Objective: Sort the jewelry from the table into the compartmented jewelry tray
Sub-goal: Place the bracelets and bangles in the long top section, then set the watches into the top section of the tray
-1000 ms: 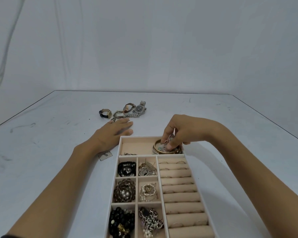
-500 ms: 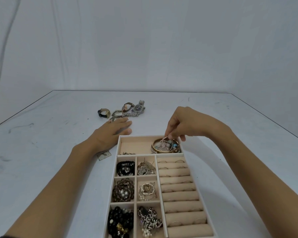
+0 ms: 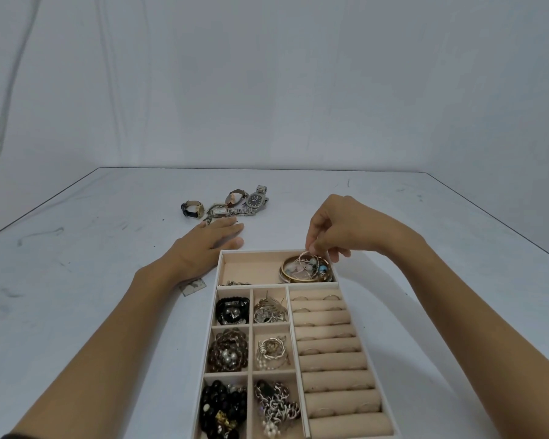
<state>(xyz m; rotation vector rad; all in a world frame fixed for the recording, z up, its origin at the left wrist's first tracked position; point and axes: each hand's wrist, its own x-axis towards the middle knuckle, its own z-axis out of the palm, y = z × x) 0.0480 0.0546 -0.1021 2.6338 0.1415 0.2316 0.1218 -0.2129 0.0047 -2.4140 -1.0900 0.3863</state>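
The right hand [image 3: 339,229] is lifting off the bangle pile [image 3: 301,274] it was pressing into a second ago. Its fingertips are now pinching what looks like a thin hoop [image 3: 302,256] just above that pile, in the top compartment of the tray [image 3: 218,267], centre-right of frame. The left hand [image 3: 203,248] is still lying flat by the tray's upper-left corner. The watches [image 3: 235,204] are still waiting upper left, so the sorting isn't finished.

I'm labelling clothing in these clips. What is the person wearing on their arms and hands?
The left hand and right hand are bare: no gloves, and no rings, watch or bracelet show on either hand or wrist. Both forearms are uncovered. Only a dark sleeve edge shows by the left elbow, at the bottom corner.
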